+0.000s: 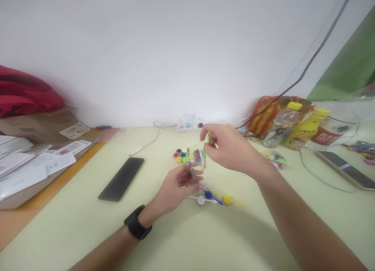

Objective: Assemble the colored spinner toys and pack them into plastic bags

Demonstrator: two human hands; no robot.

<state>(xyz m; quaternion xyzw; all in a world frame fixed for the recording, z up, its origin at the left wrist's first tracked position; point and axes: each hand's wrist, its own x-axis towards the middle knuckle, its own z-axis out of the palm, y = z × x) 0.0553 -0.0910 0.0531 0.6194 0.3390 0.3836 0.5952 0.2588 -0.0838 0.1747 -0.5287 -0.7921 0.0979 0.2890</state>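
Observation:
My left hand [172,185], with a black watch at its wrist, has its fingers partly curled around a thin dark arrow-like piece [188,173] and a small red part [190,179]. Above and to its right, my right hand [225,146] is closed in a pinch. A small bit of green [208,138] shows between its fingers, too little to name. Below the left fingertips lie a white arrow spinner [200,200], a blue arrow spinner [208,194] and a yellow arrow spinner [227,200]. Behind the hands sits a group of coloured round pieces [179,155], partly hidden.
A black phone [121,180] lies left; another phone [348,169] lies right. Bottles [283,126] and a striped bag [260,114] stand at the back right. A white cable [146,144] crosses the table. White packages [38,161] and a cardboard box [43,124] fill the left side.

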